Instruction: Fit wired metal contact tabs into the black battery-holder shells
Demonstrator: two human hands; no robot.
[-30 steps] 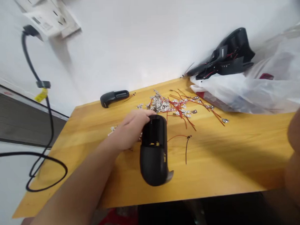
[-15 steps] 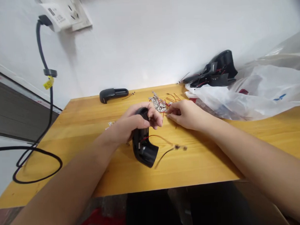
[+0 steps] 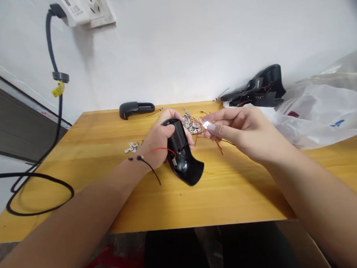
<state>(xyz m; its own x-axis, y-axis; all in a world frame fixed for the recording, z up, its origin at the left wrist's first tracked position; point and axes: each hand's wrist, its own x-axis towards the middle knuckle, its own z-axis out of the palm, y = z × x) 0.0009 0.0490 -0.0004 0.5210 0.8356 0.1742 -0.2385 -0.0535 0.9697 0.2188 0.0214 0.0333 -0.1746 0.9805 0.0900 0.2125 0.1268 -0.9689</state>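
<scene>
My left hand (image 3: 161, 142) is wrapped round a curved black plastic housing (image 3: 187, 163), its hollow side turned up toward me. From the housing a red and a black wire (image 3: 151, 151) stick out to the left, over my wrist. Between the thumb and fingertips of my right hand (image 3: 239, 132) is a small shiny metal piece (image 3: 207, 125), with thin reddish wires hanging near it. Just behind my hands lies a pile of small metal pieces (image 3: 191, 122) with red wires among them.
A smaller heap of metal pieces (image 3: 132, 146) lies left of my left hand. Another black housing (image 3: 136, 109) rests near the wall. Black housings (image 3: 264, 86) and a plastic bag (image 3: 318, 117) stand at right. A black cable (image 3: 59, 126) hangs down on the left.
My right hand has lifted from the pile with the small metal piece. My left hand has turned the black housing, moving it slightly right, and its wires have swung from right to left.
</scene>
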